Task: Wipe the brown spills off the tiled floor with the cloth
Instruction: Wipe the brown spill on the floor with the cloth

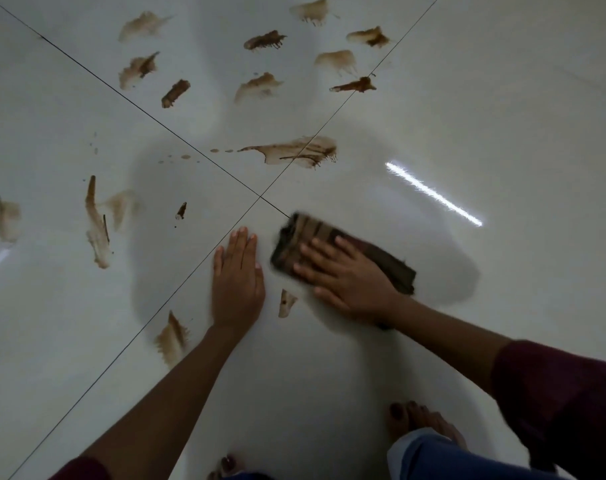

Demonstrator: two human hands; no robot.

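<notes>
While left hand [237, 285] lies flat: right hand [346, 275] splayed on cloth [305, 233] (brown-stained).

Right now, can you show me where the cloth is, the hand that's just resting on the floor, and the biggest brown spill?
cloth [296, 237]: head view, striped end beyond the fingers.
left hand [237, 282]: head view, back of the hand.
biggest brown spill [294, 154]: head view, its middle.

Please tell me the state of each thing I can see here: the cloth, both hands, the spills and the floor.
cloth: folded, stained brown, flat on the floor under the right hand.
right hand: fingers spread, pressed on the cloth.
left hand: open, flat on the bare tile, holding nothing.
brown spills: many unwiped, most beyond the hands.
tiled floor: glossy, with a damp patch around the cloth.
</notes>
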